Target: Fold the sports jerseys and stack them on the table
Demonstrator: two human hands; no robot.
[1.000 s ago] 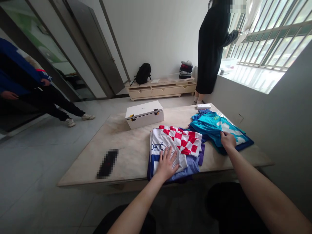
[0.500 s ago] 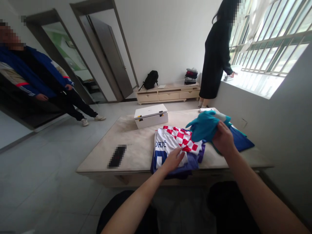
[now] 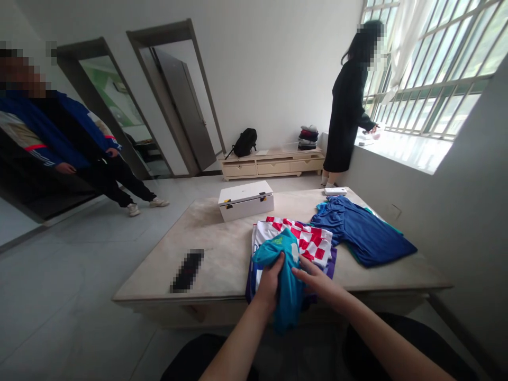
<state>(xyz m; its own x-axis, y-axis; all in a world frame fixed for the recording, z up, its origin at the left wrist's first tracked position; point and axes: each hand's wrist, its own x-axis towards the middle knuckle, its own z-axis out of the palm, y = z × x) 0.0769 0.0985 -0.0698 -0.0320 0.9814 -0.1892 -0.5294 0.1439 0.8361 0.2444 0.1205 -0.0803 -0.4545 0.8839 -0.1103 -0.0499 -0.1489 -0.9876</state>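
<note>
A crumpled teal garment [image 3: 289,301], probably a shirt, hangs over the table's front edge, partly in front of a folded stack. My left hand [image 3: 269,283] is closed round it, thumb on top. My right hand [image 3: 315,278] lies along the garment's right side with fingers stretched out and apart, near or touching the cloth. Behind and under the teal garment is a white jersey with red checks [image 3: 313,241], folded on top of purple and blue clothing [image 3: 332,259]. To the right, dark blue shirts [image 3: 371,233] lie spread on the table.
On the table [image 3: 216,254] are a white lidded box [image 3: 246,201], a dark pixelated item [image 3: 187,271] and a small white object [image 3: 335,191]. One person [image 3: 75,132] stands at left, another [image 3: 344,116] by the window. Farther back, a low cabinet [image 3: 273,168] holds a backpack [image 3: 245,142] and folded clothes [image 3: 308,137].
The teal garment has come from the right, over the blue shirts, to in front of the jersey stack. My left hand has taken hold of it; my right hand has loosened its grip.
</note>
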